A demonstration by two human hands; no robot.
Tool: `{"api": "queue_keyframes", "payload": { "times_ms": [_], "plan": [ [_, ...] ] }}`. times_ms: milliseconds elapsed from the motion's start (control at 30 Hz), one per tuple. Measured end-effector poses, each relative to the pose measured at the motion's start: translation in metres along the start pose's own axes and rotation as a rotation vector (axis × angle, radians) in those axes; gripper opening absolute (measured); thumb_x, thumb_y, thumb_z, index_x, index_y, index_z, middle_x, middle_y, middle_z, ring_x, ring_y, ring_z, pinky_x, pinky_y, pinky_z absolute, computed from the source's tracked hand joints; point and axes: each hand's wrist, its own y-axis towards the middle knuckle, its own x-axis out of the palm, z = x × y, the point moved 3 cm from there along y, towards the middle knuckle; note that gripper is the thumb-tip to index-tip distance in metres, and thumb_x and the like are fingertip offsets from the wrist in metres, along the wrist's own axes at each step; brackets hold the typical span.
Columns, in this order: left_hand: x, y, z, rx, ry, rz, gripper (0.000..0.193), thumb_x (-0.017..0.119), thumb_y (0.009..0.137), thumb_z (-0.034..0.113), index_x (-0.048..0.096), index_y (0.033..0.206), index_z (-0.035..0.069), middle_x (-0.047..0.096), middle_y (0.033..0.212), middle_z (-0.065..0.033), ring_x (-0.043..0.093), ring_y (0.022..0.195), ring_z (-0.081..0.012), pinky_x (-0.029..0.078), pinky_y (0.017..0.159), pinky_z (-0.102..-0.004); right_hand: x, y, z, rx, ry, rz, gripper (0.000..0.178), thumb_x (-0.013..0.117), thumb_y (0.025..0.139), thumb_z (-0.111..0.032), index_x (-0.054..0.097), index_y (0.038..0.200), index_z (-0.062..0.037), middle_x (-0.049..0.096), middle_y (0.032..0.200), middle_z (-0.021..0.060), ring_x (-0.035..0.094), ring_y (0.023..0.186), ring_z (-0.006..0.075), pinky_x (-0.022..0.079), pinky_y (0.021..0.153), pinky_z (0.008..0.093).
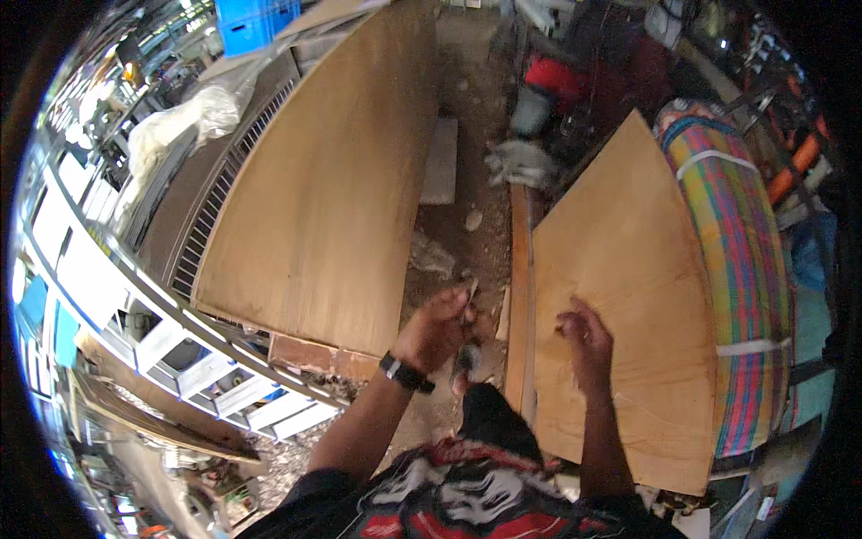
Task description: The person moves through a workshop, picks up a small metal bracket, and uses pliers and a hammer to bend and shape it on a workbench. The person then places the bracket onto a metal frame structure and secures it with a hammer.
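Observation:
My left hand [435, 331], with a black watch [406, 372] on its wrist, is over the dirt floor between two wooden sheets. Its fingers are closed around a small, thin, pale thing that I cannot make out. On the left, a large plywood sheet [314, 198] rests on a slatted frame. A second plywood sheet [628, 314] leans on the right. My right hand [590, 346] hovers in front of that sheet, fingers loosely bent and apart, with nothing seen in them. Whether it touches the sheet is unclear.
A white ladder [211, 373] curves along the left side. A rolled plaid mat [732, 234], tied with pale bands, lies beyond the right sheet. Along that sheet's inner edge runs a wooden plank [521, 305]. A blue crate [250, 27] stands at the far left.

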Motion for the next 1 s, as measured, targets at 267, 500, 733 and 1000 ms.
{"api": "queue_keyframes", "payload": {
  "times_ms": [267,500,733,1000],
  "plan": [
    [-0.054,0.141,0.120,0.112,0.292,0.370,0.026,0.059,0.103,0.014,0.060,0.122,-0.004,0.070,0.111,-0.0109,0.068,0.100,-0.0231,0.053,0.095,-0.0400,-0.051,0.188,-0.211,-0.505,0.206,-0.872,0.049,0.063,0.102,-0.033,0.059,0.137,0.0013,0.072,0.113,0.0094,0.069,0.096,0.0228,0.054,0.094,0.0387],
    [-0.075,0.300,0.228,0.160,0.045,0.267,0.025,0.058,0.102,0.013,0.059,0.124,0.001,0.070,0.103,-0.0116,0.068,0.099,-0.0248,0.054,0.099,-0.0438,0.029,0.374,-0.291,-0.842,0.224,-1.337,0.053,0.062,0.101,-0.037,0.058,0.138,0.0010,0.071,0.114,0.0105,0.070,0.094,0.0233,0.054,0.090,0.0386],
    [-0.099,0.512,0.370,0.172,0.021,0.075,0.027,0.060,0.102,0.016,0.059,0.125,0.003,0.072,0.098,-0.0097,0.068,0.103,-0.0294,0.047,0.106,-0.0470,0.087,0.587,-0.271,-0.874,0.203,-1.398,0.057,0.061,0.101,-0.042,0.057,0.139,0.0006,0.071,0.114,0.0117,0.070,0.091,0.0238,0.055,0.086,0.0385],
    [-0.138,0.748,0.504,0.085,0.196,0.131,0.030,0.064,0.099,0.018,0.060,0.124,0.004,0.072,0.098,-0.0088,0.069,0.103,-0.0284,0.048,0.107,-0.0468,0.108,0.840,-0.252,-0.823,0.197,-1.342,0.061,0.060,0.100,-0.047,0.056,0.139,0.0002,0.071,0.115,0.0130,0.070,0.089,0.0243,0.055,0.082,0.0384]
  ]
}}
